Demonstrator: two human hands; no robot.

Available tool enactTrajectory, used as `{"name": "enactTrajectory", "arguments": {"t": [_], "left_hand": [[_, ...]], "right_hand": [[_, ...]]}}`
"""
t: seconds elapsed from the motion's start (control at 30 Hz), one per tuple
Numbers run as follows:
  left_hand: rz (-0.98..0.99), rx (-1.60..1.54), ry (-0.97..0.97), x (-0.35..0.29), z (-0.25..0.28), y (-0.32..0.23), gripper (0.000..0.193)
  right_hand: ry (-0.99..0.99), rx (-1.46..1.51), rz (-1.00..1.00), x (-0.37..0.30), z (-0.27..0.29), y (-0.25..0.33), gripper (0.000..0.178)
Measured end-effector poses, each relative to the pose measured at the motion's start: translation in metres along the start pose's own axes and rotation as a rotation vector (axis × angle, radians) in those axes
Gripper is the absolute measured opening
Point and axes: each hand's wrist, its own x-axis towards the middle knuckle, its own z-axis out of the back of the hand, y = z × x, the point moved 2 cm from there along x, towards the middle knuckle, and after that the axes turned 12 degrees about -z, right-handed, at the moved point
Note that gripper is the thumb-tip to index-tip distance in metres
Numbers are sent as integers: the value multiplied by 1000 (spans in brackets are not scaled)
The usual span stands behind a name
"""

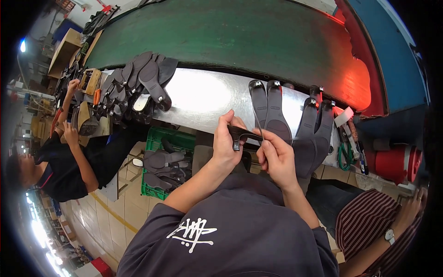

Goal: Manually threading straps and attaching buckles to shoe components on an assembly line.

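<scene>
Over the near edge of the metal work surface, my left hand grips a black heeled shoe sole, its short heel pointing down toward my chest. Close by on the right, my right hand is closed in a pinch at the sole's other end. A thin dark strip rises from these fingertips; motion blurs it, and whether it is part of the sole I cannot tell. Just beyond my hands lies a pair of dark soles with shiny heels, and more such soles rest to the right.
A green conveyor belt runs behind the metal ledge. Soles are heaped at left. A green crate of soles stands below. Tools hang at right beside a red container. Co-workers flank me.
</scene>
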Motion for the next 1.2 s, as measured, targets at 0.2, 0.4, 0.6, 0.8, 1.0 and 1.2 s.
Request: {"name": "enactTrajectory", "arguments": {"t": [0.2, 0.4, 0.6, 0.8, 1.0, 1.2], "left_hand": [[101, -62, -29, 7, 3, -6, 44], [178, -52, 64, 4, -6, -15, 44], [130, -171, -139, 24, 1, -26, 37], [-361, -439, -394, 106, 40, -194, 45], [-618, -322, -588, 152, 173, -325, 42], [-410, -540, -411, 153, 243, -368, 62]], "right_hand": [[-237, -771, 567, -2, -8, -4, 6], [-159, -829, 488, -2, -20, -11, 5], [220, -789, 476, -18, -44, -25, 4], [-223, -614, 390, -9, 8, 17, 11], [-389, -611, 456, 9, 39, 26, 14], [-482, -665, 329, 73, 66, 38, 35]]}}
